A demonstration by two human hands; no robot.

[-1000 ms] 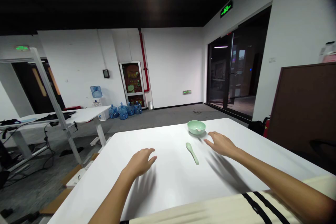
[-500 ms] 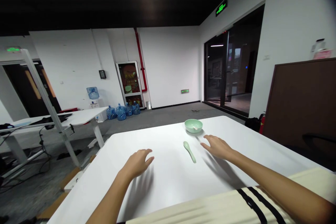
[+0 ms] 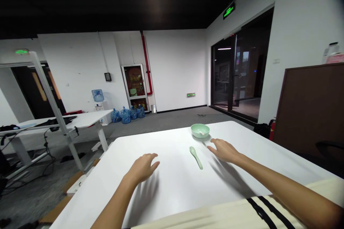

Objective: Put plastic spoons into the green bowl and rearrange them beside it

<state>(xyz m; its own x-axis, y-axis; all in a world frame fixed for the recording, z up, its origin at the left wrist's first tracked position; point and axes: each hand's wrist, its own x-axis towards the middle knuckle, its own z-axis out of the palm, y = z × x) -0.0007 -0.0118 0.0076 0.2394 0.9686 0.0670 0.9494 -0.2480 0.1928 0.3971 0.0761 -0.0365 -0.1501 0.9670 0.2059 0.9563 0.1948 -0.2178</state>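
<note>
A pale green ceramic bowl [image 3: 200, 130] stands near the far edge of the white table [image 3: 166, 150], with a small pale item inside it. A matching green soup spoon [image 3: 196, 157] lies flat on the tabletop, its bowl end pointing away from me. My right hand [image 3: 224, 151] hovers just right of the spoon and nearest the bowl, fingers apart, touching neither. My left hand [image 3: 141, 168] is palm down over the bare tabletop, left of the spoon, holding nothing.
A white desk [image 3: 80, 120] with dark items and cables stands to the left, beyond the table's edge. Blue water jugs [image 3: 125, 115] line the far wall. A dark brown panel [image 3: 309, 107] stands at the right, next to a red fire extinguisher [image 3: 272, 130].
The whole view sways slightly from side to side. My hands barely shift, and the bowl and spoon stay in place on the table.
</note>
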